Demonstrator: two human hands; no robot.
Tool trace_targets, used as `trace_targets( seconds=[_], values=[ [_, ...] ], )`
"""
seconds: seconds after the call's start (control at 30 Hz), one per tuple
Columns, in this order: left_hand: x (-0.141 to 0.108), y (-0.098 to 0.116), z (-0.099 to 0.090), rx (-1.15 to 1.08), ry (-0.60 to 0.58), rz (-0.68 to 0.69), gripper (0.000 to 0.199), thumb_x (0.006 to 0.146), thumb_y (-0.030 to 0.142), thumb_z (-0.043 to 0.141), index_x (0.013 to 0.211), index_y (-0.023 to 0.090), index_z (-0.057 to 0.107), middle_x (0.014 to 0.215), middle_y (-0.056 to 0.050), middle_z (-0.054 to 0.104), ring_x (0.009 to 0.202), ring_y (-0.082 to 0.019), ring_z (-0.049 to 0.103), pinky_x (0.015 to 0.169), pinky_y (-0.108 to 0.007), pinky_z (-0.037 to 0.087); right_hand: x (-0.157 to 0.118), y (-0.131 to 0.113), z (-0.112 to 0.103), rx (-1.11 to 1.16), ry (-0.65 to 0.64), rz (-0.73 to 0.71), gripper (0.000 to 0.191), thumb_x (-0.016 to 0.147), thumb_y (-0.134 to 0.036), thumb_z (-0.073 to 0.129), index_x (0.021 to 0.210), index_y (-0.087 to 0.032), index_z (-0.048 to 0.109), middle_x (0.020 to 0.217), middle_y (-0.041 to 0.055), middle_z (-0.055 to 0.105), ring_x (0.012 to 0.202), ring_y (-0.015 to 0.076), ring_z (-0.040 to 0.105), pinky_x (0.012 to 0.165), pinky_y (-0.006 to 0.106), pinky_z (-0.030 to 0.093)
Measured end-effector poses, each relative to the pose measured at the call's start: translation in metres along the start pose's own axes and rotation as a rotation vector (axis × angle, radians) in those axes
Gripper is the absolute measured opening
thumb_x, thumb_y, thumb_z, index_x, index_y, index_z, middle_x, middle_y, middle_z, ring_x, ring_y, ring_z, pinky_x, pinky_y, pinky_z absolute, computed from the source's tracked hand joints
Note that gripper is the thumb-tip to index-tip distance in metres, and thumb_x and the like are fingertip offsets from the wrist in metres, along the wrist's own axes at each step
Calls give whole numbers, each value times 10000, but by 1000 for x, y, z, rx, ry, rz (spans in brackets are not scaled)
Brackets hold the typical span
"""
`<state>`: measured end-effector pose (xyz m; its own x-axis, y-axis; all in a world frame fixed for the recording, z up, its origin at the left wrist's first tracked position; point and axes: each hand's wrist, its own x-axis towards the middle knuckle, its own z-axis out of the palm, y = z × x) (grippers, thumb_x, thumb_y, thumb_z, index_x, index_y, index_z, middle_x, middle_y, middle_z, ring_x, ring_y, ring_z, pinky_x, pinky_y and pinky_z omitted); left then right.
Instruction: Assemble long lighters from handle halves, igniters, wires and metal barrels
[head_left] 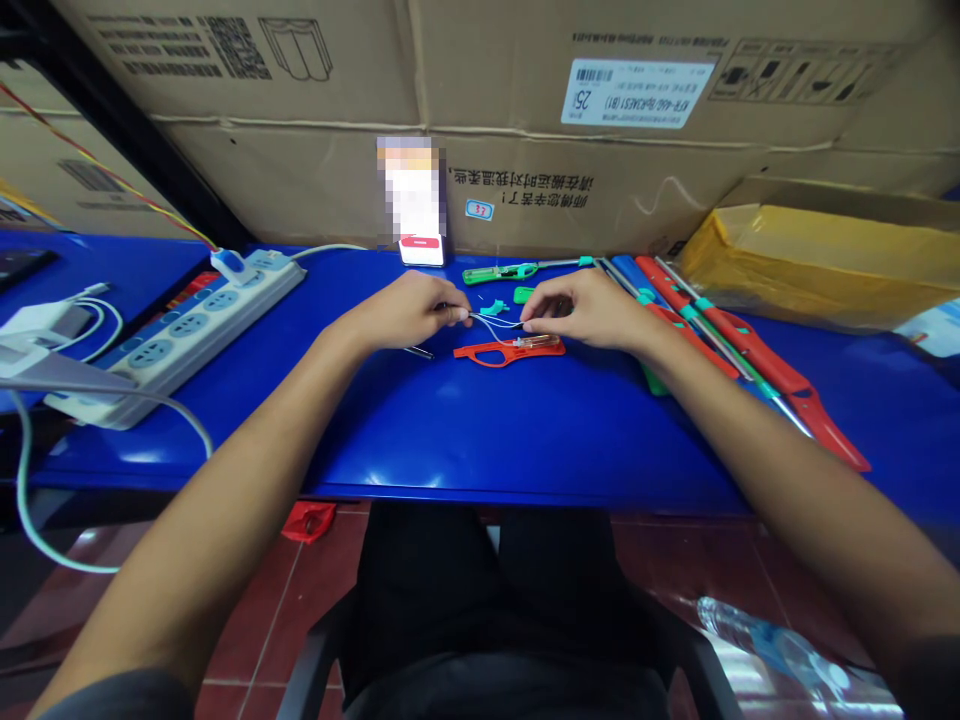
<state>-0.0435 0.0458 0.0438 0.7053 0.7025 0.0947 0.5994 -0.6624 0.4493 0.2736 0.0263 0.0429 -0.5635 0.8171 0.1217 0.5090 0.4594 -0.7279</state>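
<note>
My left hand is closed in a pinch on one end of a thin pale wire above the blue table. Opposite it, my right hand pinches the wire's other end, where a small dark tip shows. Just below the wire lies an orange-red half shell of a long-nosed lighter, with a clear fuel tank in it. A small green plastic piece rests behind the wire. Farther back is a green lighter with a metal nozzle. A thin metal rod lies by my left hand.
Several red, blue and green long-nosed lighters lie under and beyond my right forearm. A phone leans on the large cardboard box. A power strip lies left; an open yellow-taped carton stands right. A bottle is on the floor.
</note>
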Motion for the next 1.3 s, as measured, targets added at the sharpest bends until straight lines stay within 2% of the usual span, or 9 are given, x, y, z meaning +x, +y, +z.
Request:
trace_targets(
  seconds=[0.2,0.37,0.5,0.6,0.73,0.87,1.3],
  values=[
    [1,2,0,18,-11,24,360,1078,361,584,1136,161,877,1090,-121,865,939,-208,758,882,-342,529,-2,-2,-6,67,-115,51,370,875,-502,922,1132,-236,923,979,75,888,892,256,801,807,427,645],
    [1,2,0,15,-19,27,367,1081,374,585,1134,163,880,1089,-124,866,938,-213,755,891,-352,530,-4,-6,-7,92,-136,72,349,868,-489,939,1126,-255,937,1001,73,893,950,282,817,829,455,661],
    [1,2,0,-8,-23,18,357,1086,362,583,1141,175,881,1116,-124,864,984,-221,769,913,-357,534,-4,-6,-6,52,-113,51,359,837,-522,952,1076,-255,935,941,67,868,894,271,784,781,441,623],
    [1,2,0,-13,-20,13,359,1086,353,581,1145,172,885,1114,-131,860,992,-227,767,924,-364,534,-2,-3,-4,-30,-58,13,299,877,-478,895,1061,-243,918,919,66,850,838,247,750,760,421,584],
    [1,2,1,-15,-16,20,351,1086,359,594,1153,176,887,1097,-121,857,984,-220,758,924,-354,529,-1,-1,-1,-176,73,-65,183,919,-405,818,1002,-246,854,923,60,832,823,237,725,792,416,569],
    [1,4,1,-4,-14,30,345,1084,361,604,1154,171,883,1082,-119,857,967,-217,753,915,-352,532,-2,-2,2,-174,125,-104,135,935,-370,767,1005,-258,793,936,46,817,847,236,720,822,414,566],
    [1,5,0,-7,-34,28,353,1091,351,588,1155,174,886,1114,-124,861,999,-222,761,929,-357,530,-3,-5,-5,-18,48,-70,221,905,-453,815,984,-246,809,999,58,817,939,252,728,863,426,571]
  ],
)
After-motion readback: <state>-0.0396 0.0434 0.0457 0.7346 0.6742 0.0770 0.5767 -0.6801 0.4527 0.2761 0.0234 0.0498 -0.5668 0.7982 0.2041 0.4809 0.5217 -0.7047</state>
